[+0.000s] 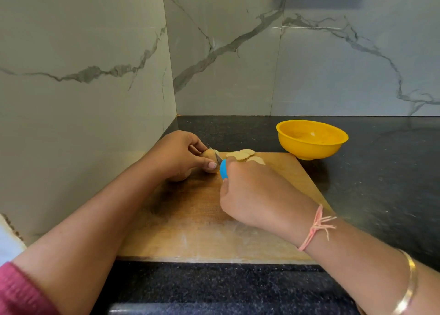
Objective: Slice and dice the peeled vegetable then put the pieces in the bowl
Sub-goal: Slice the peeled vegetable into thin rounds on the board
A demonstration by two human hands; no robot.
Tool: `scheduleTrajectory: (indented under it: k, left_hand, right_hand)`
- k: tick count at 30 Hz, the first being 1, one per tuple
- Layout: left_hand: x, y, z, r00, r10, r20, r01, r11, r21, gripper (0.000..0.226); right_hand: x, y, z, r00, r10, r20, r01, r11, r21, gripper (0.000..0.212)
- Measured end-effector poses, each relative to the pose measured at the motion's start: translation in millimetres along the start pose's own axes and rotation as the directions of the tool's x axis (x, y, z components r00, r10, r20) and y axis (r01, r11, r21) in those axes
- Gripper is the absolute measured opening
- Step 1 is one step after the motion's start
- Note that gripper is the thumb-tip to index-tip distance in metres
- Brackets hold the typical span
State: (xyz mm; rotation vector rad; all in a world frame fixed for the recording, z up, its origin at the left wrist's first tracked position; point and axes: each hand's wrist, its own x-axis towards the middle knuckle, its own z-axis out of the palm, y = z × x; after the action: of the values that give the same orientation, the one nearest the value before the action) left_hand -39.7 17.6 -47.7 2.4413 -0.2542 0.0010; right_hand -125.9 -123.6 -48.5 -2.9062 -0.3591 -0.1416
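Your left hand is curling its fingers round the peeled vegetable on the cutting board, while your right hand is gripping the blue-handled knife, blade resting against the vegetable's cut end. Slices are lying just beyond the blade, and the yellow bowl is sitting on the dark table beside the board's far right corner.
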Motion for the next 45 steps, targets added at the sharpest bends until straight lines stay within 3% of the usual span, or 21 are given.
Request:
scheduleTrajectory:
  k: [7,14,21,33,45]
  left_hand:
    - [1.2,-0.7,-0.4,1.000,-0.016,0.000,0.016,1.000,0.026,0.027]
    - [1.2,-3.1,-2.5,1.000,-0.023,0.016,0.022,0.998,0.051,0.022]
    - [-2.4,-3.0,-4.2,0.998,-0.048,0.032,0.047,0.999,0.024,0.031]
    - [1.4,-3.4,-2.6,0.999,-0.033,0.015,0.031,0.990,0.138,0.041]
    - [-3.0,-2.3,1.6,0.999,0.029,-0.032,-0.026,0.993,0.115,0.024]
  right_hand:
    - [-4.9,1.8,-3.1,0.998,0.022,0.057,-0.024,0.999,0.039,0.034]
    - [-20.8,9.6,-5.5,0.991,0.022,0.128,-0.027,0.999,0.033,0.022]
    - [-41.5,32.8,-23.5,0.987,0.087,0.136,-0.096,0.994,0.058,0.038]
    - [-35.6,18.8,-13.9,0.991,0.026,-0.129,0.001,0.979,0.201,0.042]
    - [-32.0,15.4,-8.6,0.990,0.138,0.033,-0.142,0.964,0.225,0.041]
